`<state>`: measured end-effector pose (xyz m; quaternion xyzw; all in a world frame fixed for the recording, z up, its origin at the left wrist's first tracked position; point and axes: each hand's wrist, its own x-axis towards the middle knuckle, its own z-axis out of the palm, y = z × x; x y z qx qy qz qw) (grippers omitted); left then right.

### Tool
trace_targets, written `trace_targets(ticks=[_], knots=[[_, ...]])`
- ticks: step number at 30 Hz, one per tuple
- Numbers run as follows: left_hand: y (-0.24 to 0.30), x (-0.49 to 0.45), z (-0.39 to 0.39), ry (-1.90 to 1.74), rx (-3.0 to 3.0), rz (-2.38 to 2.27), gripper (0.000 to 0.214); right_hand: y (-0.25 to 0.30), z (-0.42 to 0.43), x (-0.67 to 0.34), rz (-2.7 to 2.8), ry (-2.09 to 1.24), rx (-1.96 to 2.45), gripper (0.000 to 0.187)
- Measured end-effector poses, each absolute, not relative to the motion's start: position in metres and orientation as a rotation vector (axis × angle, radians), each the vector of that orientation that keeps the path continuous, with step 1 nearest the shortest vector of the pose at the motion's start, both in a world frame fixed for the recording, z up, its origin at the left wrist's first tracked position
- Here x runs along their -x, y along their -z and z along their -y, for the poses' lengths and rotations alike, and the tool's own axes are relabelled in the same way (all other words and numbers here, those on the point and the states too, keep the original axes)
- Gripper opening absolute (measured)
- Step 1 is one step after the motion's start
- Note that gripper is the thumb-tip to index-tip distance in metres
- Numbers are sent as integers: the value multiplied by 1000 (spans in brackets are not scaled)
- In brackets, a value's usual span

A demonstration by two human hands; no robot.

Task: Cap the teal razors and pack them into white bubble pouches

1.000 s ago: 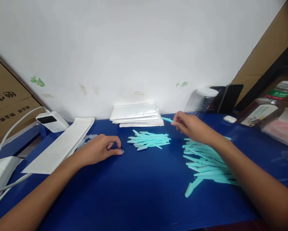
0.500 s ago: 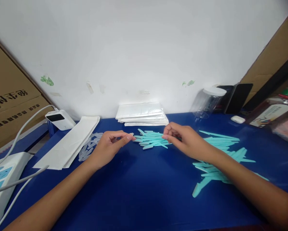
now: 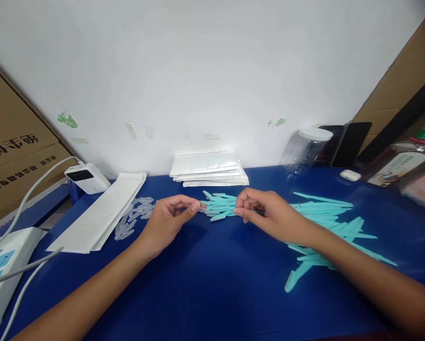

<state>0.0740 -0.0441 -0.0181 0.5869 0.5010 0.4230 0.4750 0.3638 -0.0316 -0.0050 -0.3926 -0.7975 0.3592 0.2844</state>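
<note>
My left hand (image 3: 167, 220) pinches a small translucent blade cap (image 3: 202, 210) between thumb and fingertips. Opposite it, my right hand (image 3: 264, 208) is closed on a turquoise eyebrow razor, its blade end pointing left at the cap. Whether the cap sits over the blade or only touches it, I cannot tell. Just behind the fingertips lies a small pile of turquoise razors (image 3: 217, 200), partly hidden by my right hand. Beside my left hand are loose translucent caps (image 3: 127, 222). A larger heap of turquoise razors (image 3: 340, 227) spreads under my right forearm.
White packets (image 3: 208, 166) are stacked against the wall. Folded white sheets (image 3: 98, 213), a white device (image 3: 86, 177) and a power strip (image 3: 9, 265) with cables lie left. A clear jar (image 3: 304, 151), dark phone (image 3: 350, 144), white case (image 3: 350, 175) and bottle (image 3: 400, 166) stand right.
My right hand has moved slightly left and a little downward, bringing the razor nearer to my left hand. The left hand has shifted slightly right with the cap.
</note>
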Motion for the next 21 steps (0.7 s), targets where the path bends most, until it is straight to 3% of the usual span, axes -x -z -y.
trace_targets(ticks=[21], knots=[[25,-79,46,-1095,-1250,-1231,44,7,35,-362,2073,-971,1050,22]])
